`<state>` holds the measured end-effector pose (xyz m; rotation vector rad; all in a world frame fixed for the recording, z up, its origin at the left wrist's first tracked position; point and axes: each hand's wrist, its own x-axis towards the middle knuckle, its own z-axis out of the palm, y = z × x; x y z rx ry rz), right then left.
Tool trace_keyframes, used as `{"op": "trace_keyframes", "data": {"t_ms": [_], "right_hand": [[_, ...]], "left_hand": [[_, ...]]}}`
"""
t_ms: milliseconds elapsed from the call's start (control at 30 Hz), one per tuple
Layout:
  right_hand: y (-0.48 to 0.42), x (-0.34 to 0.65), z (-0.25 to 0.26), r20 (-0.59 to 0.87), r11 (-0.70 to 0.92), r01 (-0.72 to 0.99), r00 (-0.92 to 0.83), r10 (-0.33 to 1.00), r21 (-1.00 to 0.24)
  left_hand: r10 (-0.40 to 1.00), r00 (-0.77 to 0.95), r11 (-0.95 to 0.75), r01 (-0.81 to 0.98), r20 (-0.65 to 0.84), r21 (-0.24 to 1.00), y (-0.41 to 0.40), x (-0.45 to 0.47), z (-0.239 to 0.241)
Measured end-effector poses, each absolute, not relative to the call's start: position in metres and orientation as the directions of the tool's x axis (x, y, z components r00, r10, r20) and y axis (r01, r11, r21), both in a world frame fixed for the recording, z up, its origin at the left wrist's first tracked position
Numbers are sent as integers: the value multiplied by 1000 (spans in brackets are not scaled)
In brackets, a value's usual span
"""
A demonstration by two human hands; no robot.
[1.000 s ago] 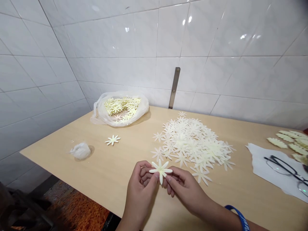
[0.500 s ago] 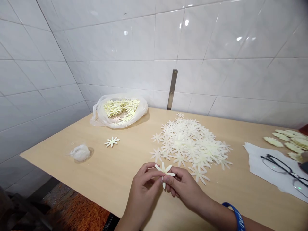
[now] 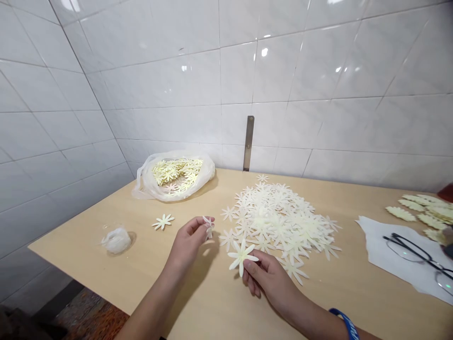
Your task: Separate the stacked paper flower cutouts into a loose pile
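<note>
My right hand [image 3: 267,276] pinches a pale yellow flower cutout [image 3: 242,257] by a petal, its face turned up. My left hand [image 3: 191,241], apart from it and further left, has thumb and fingers closed on a thin white petalled piece [image 3: 208,227], partly hidden by the fingers. Just beyond my right hand spreads a loose pile of white flower cutouts [image 3: 276,217]. One lone pale yellow flower [image 3: 163,222] lies on the table left of my left hand.
Toward the wall sits a clear plastic bag [image 3: 141,182] of yellow flowers. A crumpled plastic clump [image 3: 116,241] lies at left on the wooden table [image 3: 148,259]. At right are glasses [image 3: 406,245] on white paper [image 3: 375,241] and yellow scalloped pieces [image 3: 399,213].
My hands, together at one flower before, have parted. My left hand moved left and away from me with the thin white piece; the yellow flower stays in my right hand. The view tilted up slightly.
</note>
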<state>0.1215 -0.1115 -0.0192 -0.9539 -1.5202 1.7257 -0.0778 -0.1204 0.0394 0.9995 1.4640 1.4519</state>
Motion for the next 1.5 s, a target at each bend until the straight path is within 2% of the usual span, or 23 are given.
{"op": "trace_keyframes", "data": {"t_ms": [267, 400, 500, 633, 900, 1100, 1333, 1500], "right_hand": [[-108, 121, -18, -112, -160, -42, -547, 830, -986], [-107, 120, -17, -112, -171, -61, -540, 834, -983], [-108, 119, -18, -130, -177, -35, -543, 829, -984], [-110, 118, -20, -133, -178, -27, -560, 818, -984], [-111, 123, -9, -113, -181, -28, -686, 719, -983], [-111, 124, -9, -76, -149, -45, -696, 714, -988], [-112, 122, -13, -156, -170, 37, -612, 775, -985], [-112, 121, -11, -207, -199, 78, -581, 787, -977]], "left_hand": [[918, -392, 75, 296, 50, 952, -98, -83, 41], [876, -355, -130, 477, 326, 869, -127, -74, 32], [873, -278, -212, 525, 401, 825, -157, -60, 21], [939, -126, -212, 521, 320, 827, -175, -45, 6], [979, -127, -114, 316, 161, 942, -173, -43, 3], [975, -145, -112, 340, 170, 934, -174, -44, 1], [989, -56, -111, 338, 137, 935, -173, -42, 1], [991, -64, -94, 308, 119, 947, -173, -41, 5]]}}
